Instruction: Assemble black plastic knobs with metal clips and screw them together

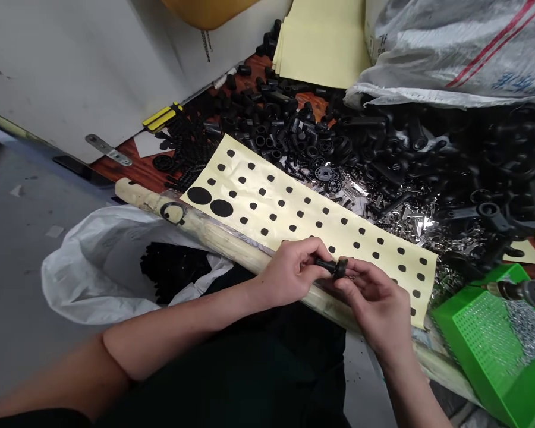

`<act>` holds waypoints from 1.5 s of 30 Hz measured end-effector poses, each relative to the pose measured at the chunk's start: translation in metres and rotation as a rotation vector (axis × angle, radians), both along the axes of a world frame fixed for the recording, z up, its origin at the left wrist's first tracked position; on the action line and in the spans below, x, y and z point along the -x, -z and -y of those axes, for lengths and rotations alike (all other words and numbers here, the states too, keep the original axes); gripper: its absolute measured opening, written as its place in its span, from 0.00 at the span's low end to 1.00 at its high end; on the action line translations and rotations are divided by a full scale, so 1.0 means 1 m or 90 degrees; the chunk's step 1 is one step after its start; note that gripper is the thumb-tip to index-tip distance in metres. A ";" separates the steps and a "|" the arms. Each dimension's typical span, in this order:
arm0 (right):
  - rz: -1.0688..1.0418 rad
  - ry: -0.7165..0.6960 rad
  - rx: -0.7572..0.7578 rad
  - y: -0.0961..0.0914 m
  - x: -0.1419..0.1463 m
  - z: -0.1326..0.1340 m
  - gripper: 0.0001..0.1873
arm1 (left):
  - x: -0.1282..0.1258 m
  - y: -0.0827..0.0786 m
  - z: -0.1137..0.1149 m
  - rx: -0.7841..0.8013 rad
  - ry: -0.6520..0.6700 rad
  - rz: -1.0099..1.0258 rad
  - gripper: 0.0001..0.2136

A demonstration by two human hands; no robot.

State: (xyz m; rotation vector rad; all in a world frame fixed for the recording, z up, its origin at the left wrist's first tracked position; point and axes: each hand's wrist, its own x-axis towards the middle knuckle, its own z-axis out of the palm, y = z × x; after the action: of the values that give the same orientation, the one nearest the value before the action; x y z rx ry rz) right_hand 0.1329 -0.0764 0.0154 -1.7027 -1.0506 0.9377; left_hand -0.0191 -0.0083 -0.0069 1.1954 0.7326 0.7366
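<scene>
My left hand [296, 270] is closed in a pinch around a slim black plastic rod [324, 265]. Against the rod's right end sits a round black cap [340, 268], gripped at its edge by the fingertips of my right hand [377, 303]. Cap and rod touch; whether they are fixed together I cannot tell. Both hands are above the front edge of a pale yellow sheet [245, 172] with rows of black dots and two large black circles.
Loose black plastic parts [289, 119] cover the table's back, with small shiny metal pieces [410, 226] in front. A green basket [477, 339] holds screws, under a power driver's tip [502, 290]. A white bag [93, 267] hangs open at left; a wrapped pole [214, 235] lines the table edge.
</scene>
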 end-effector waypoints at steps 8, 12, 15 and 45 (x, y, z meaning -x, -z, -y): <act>0.329 -0.071 -0.178 -0.010 0.009 -0.004 0.13 | 0.006 -0.004 -0.009 0.185 0.074 0.134 0.19; 0.348 -0.068 -0.192 -0.009 0.015 -0.003 0.14 | 0.010 -0.004 -0.012 0.197 0.085 0.155 0.20; 0.325 -0.041 -0.197 -0.009 0.018 -0.001 0.16 | 0.008 -0.003 -0.012 0.205 0.061 0.160 0.15; 0.133 0.035 -0.155 0.002 0.021 -0.006 0.01 | 0.010 -0.004 -0.007 0.108 0.075 0.068 0.15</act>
State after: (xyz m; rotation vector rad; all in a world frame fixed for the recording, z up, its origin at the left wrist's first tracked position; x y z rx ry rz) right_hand 0.1115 -0.0704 0.0133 -1.6402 -1.1959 0.5790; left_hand -0.0289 -0.0016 -0.0032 1.0276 0.6181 0.6224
